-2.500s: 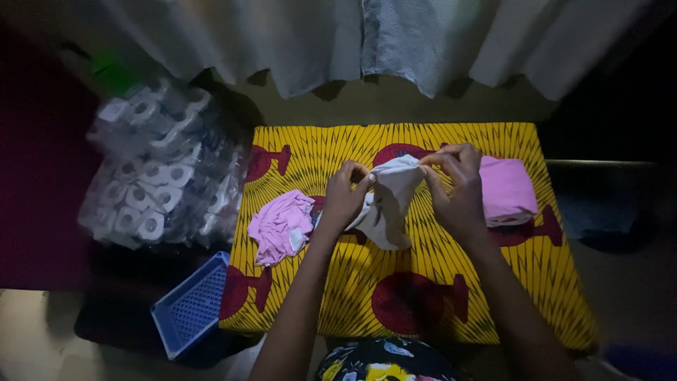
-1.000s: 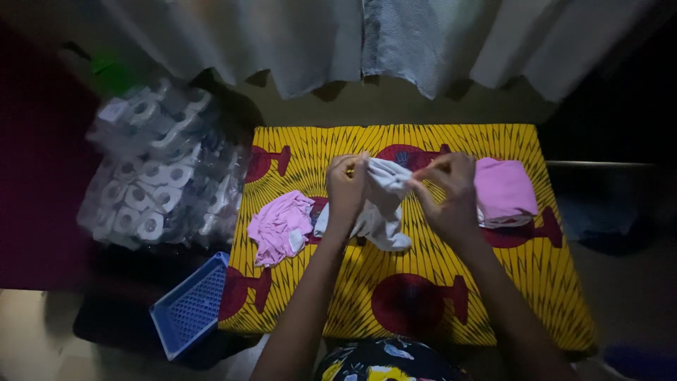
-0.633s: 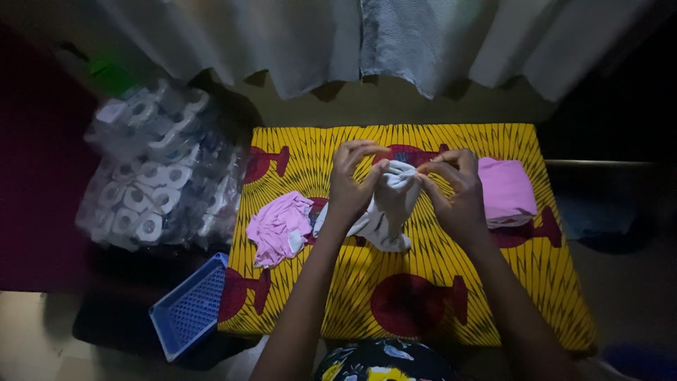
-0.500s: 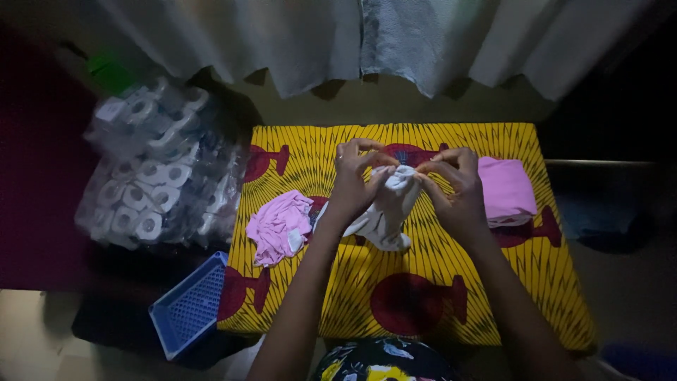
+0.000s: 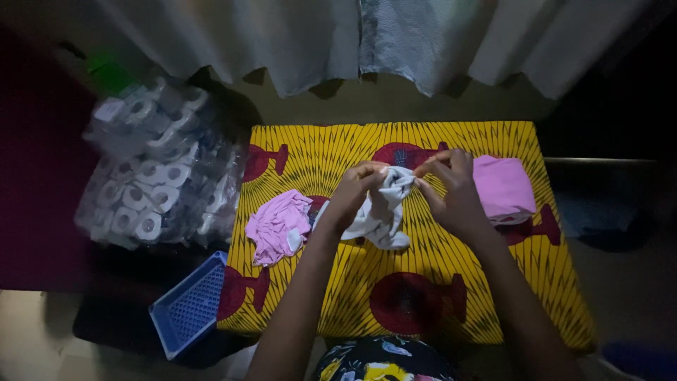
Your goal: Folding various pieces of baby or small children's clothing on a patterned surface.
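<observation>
Near the person, the yellow and red cloth [image 5: 423, 282] has bare room in front, and one blue basket [image 5: 189, 305] sits low by its left edge; I cannot tell what is in it. In the middle, the left hand [image 5: 355, 195] and right hand [image 5: 451, 189] both pinch one white cloth [image 5: 381, 212], with one crumpled pink cloth [image 5: 278, 226] to the left and one folded pink cloth [image 5: 503, 187] to the right. Farther left, one clear bag of white paper rolls [image 5: 151, 180] sits off the table, and curtains [image 5: 352, 42] hang past the far edge.

Colours and patterns, tabletop scene.
White-grey garment [image 5: 381, 215]; table cloth [image 5: 331, 148] yellow with fine dark rays and red goblet motifs; two pink garments: crumpled [image 5: 278, 227] and folded [image 5: 503, 189]; basket [image 5: 187, 307] blue (perforated grid).
</observation>
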